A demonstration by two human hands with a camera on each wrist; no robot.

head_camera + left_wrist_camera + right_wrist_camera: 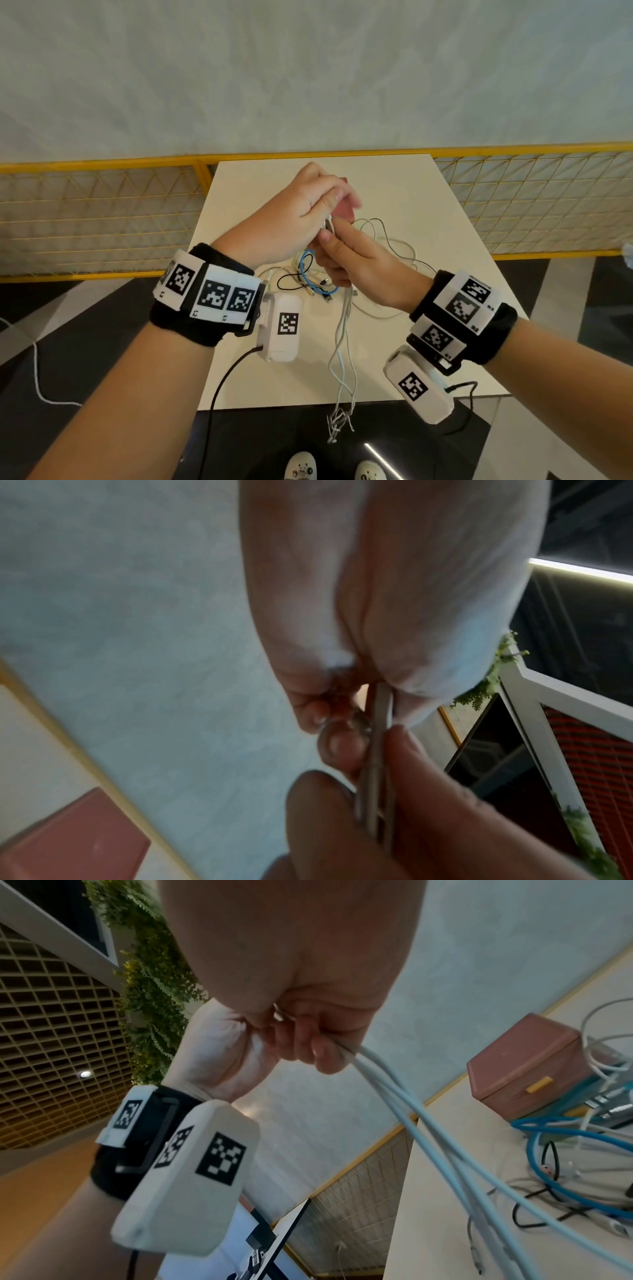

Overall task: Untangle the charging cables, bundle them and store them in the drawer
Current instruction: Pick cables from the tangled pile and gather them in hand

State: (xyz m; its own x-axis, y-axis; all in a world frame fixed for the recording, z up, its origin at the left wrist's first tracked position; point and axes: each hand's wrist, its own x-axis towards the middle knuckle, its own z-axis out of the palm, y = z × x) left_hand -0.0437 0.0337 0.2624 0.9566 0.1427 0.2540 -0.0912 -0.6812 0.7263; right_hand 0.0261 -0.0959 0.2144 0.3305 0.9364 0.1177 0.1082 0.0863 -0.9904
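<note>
Both hands are up above the cream desk [455, 240], close together. The right hand [356, 263] has its fingers curled tight around a bunch of white cables [342, 342]. These white cables hang down from the fist, pass the front edge of the desk and end in small plugs near the floor. The left hand [291, 219] meets the right hand from above and pinches the top end of the same white cables between thumb and fingers. In the left wrist view the thin cable ends [377, 750] run straight between the two hands. More cables lie in a messy pile on the desk under the hands: a blue cable [308, 274] in a loop, a thin black cable [291, 277] and more white ones. In the right wrist view a small pink drawer box [524, 1066] with a yellow handle [539, 1084] sits on the desk just behind the pile. Its drawer looks closed. A yellow mesh fence [102, 219] stands behind the desk. Two white shoes [335, 469] show at the bottom.
</note>
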